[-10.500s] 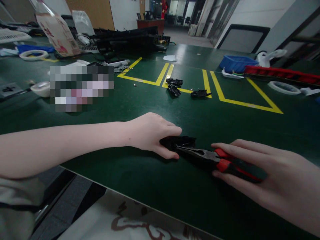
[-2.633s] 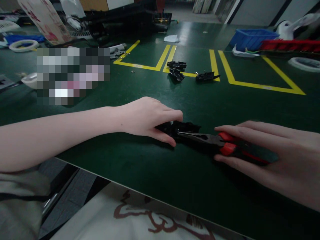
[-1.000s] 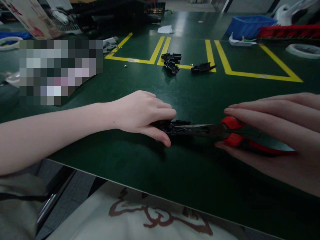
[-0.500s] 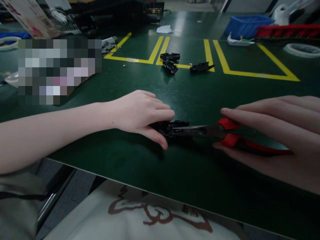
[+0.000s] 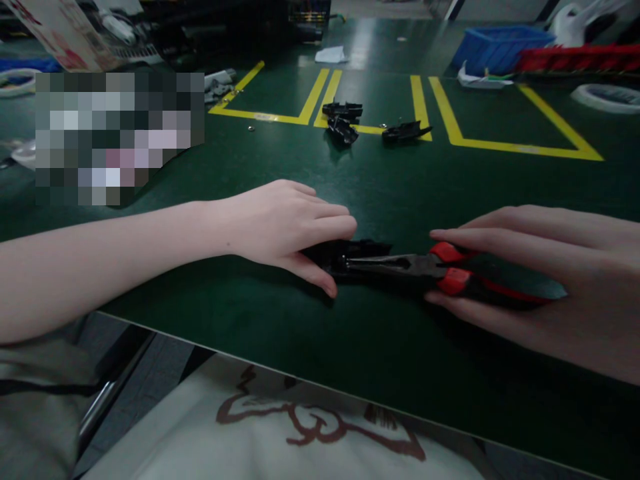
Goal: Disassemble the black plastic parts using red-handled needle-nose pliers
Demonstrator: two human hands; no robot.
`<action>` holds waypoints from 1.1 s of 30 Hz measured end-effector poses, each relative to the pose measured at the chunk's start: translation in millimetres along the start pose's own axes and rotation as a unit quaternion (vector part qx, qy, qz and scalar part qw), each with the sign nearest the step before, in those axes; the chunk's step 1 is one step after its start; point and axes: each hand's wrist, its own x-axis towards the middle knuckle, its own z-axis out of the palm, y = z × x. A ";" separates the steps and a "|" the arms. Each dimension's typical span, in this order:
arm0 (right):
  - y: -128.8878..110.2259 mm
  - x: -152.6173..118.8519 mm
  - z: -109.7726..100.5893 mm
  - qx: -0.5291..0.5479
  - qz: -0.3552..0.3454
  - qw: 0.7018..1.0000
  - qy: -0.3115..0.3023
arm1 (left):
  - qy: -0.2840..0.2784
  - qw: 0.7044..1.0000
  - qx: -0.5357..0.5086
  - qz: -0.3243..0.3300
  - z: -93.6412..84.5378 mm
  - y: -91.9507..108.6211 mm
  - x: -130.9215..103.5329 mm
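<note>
Left hand (image 5: pixel 285 223) lies low on the green table (image 5: pixel 310 347), fingers and thumb closed over the near end of a small black part (image 5: pixel 345 253), pinning it flat to the surface. The part sits mid-table, just ahead of the near edge, between the two hands.

Pliers (image 5: pixel 425 270) run in from the right; the long thin nose reaches into the part's open end. Whether the tips are closed on anything inside, cannot tell: too dark and small.

Right hand (image 5: pixel 540 280) is wrapped round the red-and-black handles, fingers on top and thumb below, clamped on the tool.

To do this step well, as I judge it: press the part hard down so it cannot twist, keep the nose level with the table and in line with the part, and squeeze gently, since the thin plastic looks easy to crack. Any pull should be straight along the nose, not levered sideways.

Far side, between yellow lines (image 5: pixel 450 120): three more black parts (image 5: pixel 343 120), two touching and one a little to the right.

Containers, far right: a blue bin (image 5: pixel 493 47), contents not visible from this angle; beside it a red tray (image 5: pixel 580 59), contents also hidden.
</note>
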 end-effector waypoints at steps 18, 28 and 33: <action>-9.3 8.2 -2.2 -0.004 0.016 0.997 -0.080 | -0.033 0.997 0.036 -0.054 -1.6 7.3 3.8; -0.8 29.0 1.8 -0.029 -0.020 0.995 -0.098 | -0.014 0.996 0.001 -0.091 -0.8 2.1 5.0; 14.5 38.0 8.9 -0.013 -0.015 0.992 -0.123 | -0.004 0.990 -0.048 -0.133 -0.7 4.1 8.3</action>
